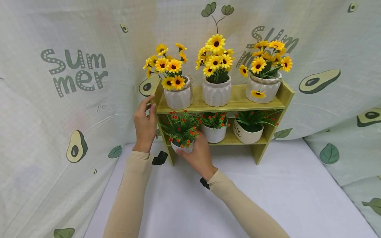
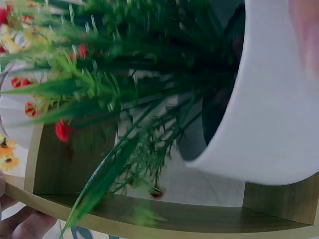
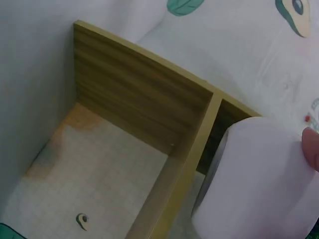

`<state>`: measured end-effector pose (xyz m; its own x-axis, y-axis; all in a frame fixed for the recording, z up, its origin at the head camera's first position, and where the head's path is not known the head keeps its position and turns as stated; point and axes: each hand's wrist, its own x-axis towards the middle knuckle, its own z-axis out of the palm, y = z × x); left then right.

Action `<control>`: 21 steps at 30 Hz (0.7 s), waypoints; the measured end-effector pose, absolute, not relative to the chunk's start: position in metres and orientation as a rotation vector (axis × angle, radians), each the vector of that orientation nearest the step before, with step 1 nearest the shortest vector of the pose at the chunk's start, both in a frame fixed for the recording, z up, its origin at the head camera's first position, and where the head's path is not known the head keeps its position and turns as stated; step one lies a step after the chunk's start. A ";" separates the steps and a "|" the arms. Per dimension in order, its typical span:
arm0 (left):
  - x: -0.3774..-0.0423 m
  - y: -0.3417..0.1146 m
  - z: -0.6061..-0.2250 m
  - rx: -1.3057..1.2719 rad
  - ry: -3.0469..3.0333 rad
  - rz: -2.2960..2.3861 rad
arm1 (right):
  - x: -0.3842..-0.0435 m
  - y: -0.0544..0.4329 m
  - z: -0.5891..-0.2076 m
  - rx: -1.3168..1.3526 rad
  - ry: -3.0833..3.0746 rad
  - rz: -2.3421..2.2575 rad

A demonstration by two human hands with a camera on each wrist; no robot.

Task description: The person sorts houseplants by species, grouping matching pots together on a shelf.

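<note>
A two-tier wooden shelf (image 1: 239,94) stands against the printed cloth. My left hand (image 1: 145,125) grips the upper part of its left side panel; its fingers (image 2: 27,224) show at the panel edge in the left wrist view. My right hand (image 1: 200,155) holds a white pot of artificial grass with red flowers (image 1: 182,130) by its side, thumb toward the front. That pot is at the left end of the lower tier, tilted slightly forward. In the right wrist view the white pot (image 3: 259,184) is near the shelf board, with part of a fingertip (image 3: 311,147) on it.
Three white pots of yellow sunflowers (image 1: 216,91) stand along the top tier. Beside the held pot on the lower tier are another red-flowered pot (image 1: 213,134) and a cream pot with lettering (image 1: 248,134). A pale tabletop (image 1: 238,191) extends in front.
</note>
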<state>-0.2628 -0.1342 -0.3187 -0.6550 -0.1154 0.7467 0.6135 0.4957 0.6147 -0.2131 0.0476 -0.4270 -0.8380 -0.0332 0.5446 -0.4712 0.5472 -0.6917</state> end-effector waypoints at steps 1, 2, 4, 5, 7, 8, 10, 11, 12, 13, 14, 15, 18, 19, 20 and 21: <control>-0.263 -0.134 -0.319 -0.408 -1.976 -1.215 | -0.215 0.046 -0.427 0.383 -2.332 1.204; -0.263 -0.134 -0.319 -0.408 -1.977 -1.215 | -0.216 0.044 -0.426 0.362 -2.352 1.176; -0.263 -0.134 -0.319 -0.409 -1.978 -1.211 | -0.219 0.041 -0.425 0.323 -2.387 1.120; -0.262 -0.134 -0.319 -0.411 -1.978 -1.209 | -0.221 0.039 -0.425 0.304 -2.403 1.098; -0.262 -0.134 -0.319 -0.414 -1.974 -1.209 | -0.224 0.037 -0.424 0.267 -2.439 1.065; -0.262 -0.134 -0.320 -0.417 -1.974 -1.208 | -0.225 0.036 -0.424 0.250 -2.451 1.060; -0.262 -0.134 -0.320 -0.420 -1.968 -1.211 | -0.229 0.035 -0.423 0.219 -2.477 1.056; -0.262 -0.134 -0.320 -0.422 -1.968 -1.210 | -0.230 0.034 -0.423 0.205 -2.486 1.061; -0.262 -0.135 -0.320 -0.423 -1.968 -1.209 | -0.232 0.033 -0.422 0.192 -2.497 1.059; -0.263 -0.135 -0.320 -0.425 -1.968 -1.206 | -0.234 0.033 -0.422 0.179 -2.503 1.059; -0.263 -0.135 -0.321 -0.425 -1.969 -1.203 | -0.236 0.032 -0.422 0.168 -2.509 1.063; -0.263 -0.135 -0.320 -0.424 -1.968 -1.201 | -0.238 0.032 -0.422 0.158 -2.519 1.056; -0.264 -0.134 -0.320 -0.423 -1.966 -1.200 | -0.244 0.031 -0.422 0.148 -2.539 1.018; -0.265 -0.134 -0.321 -0.421 -1.965 -1.202 | -0.245 0.030 -0.423 0.151 -2.541 0.999; -0.264 -0.134 -0.321 -0.420 -1.963 -1.206 | -0.247 0.030 -0.423 0.160 -2.540 0.972; -0.264 -0.134 -0.321 -0.419 -1.960 -1.210 | -0.249 0.029 -0.423 0.167 -2.537 0.940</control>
